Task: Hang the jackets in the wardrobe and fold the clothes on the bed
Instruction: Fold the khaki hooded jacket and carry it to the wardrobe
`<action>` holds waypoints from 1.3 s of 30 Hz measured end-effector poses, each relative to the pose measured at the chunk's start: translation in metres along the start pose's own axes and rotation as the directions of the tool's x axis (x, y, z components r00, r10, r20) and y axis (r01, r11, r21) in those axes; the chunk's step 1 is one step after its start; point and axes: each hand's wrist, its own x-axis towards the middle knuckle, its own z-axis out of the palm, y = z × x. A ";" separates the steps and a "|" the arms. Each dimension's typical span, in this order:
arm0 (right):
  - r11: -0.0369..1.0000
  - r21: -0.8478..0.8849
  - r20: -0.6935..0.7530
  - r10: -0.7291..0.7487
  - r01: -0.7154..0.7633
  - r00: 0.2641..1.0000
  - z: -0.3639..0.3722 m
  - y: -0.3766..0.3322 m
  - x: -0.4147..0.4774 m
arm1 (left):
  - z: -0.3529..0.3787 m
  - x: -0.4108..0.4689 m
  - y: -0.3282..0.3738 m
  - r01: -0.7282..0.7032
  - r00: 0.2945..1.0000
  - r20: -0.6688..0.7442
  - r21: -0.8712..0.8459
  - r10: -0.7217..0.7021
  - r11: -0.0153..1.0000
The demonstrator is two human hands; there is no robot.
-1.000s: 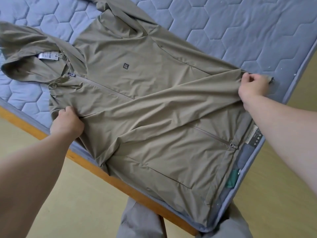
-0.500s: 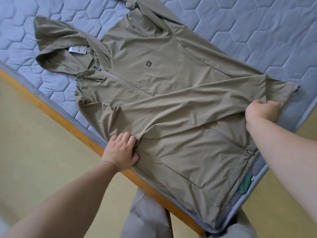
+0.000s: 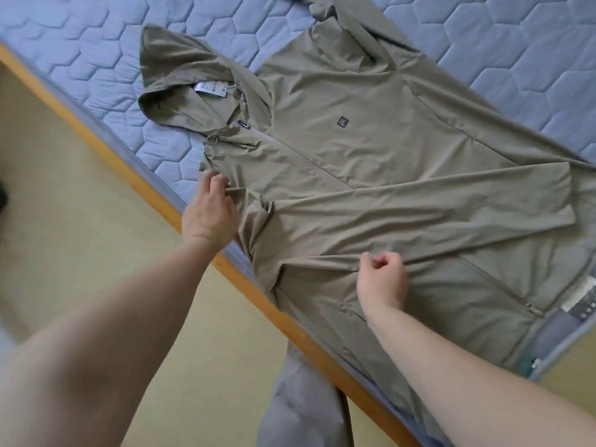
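Note:
A khaki hooded jacket (image 3: 371,162) lies front-up and zipped on the blue quilted mattress (image 3: 106,79). Its hood (image 3: 180,75) points to the upper left, and one sleeve (image 3: 451,201) is folded across the body. My left hand (image 3: 209,211) is at the near shoulder by the bed edge, and its fingers pinch a ridge of fabric there. My right hand (image 3: 382,279) sits at the lower edge of the folded sleeve, with curled fingers pinching the cloth. The jacket's far sleeve runs out of view at the top.
The wooden bed frame edge (image 3: 135,175) runs diagonally from upper left to lower right. Yellowish floor (image 3: 80,221) lies on the near side. My grey trousers (image 3: 300,408) show below the frame. The jacket's hem tag (image 3: 580,298) is at the right.
My right hand let go of the sleeve cuff and moved left to the sleeve's lower edge. My left hand slid up along the side to the shoulder. The view shifted, so the jacket sits further right.

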 end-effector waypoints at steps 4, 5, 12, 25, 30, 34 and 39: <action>0.922 0.172 0.450 0.240 -0.347 0.860 0.086 -0.012 -0.077 | -0.019 0.041 -0.019 -0.063 0.974 0.219 0.034 0.055 0.997; 0.860 0.211 0.491 0.318 -0.465 0.811 0.101 -0.018 -0.084 | -0.021 0.048 -0.023 -0.106 0.959 0.269 0.037 0.092 0.994; 0.754 0.193 0.508 0.471 -0.628 0.721 0.142 -0.026 -0.091 | -0.025 0.085 -0.044 -0.220 0.850 0.508 0.102 0.140 0.970; 0.844 0.102 0.409 0.448 -0.527 0.795 0.143 0.008 -0.101 | -0.010 0.089 -0.105 -0.283 0.828 0.553 0.264 0.096 0.922; 0.888 0.019 0.072 0.457 -0.460 0.886 0.131 -0.011 -0.101 | -0.014 0.056 -0.066 -0.244 0.938 0.336 0.463 0.086 0.852; 0.953 -0.191 -0.160 0.206 -0.235 0.965 0.114 -0.038 -0.080 | 0.007 0.033 -0.030 -0.535 0.835 0.233 0.124 0.499 0.836; 0.950 -0.309 -0.014 0.037 -0.040 0.999 0.099 -0.077 -0.008 | 0.023 0.043 -0.002 -0.658 0.656 0.624 0.197 0.425 0.727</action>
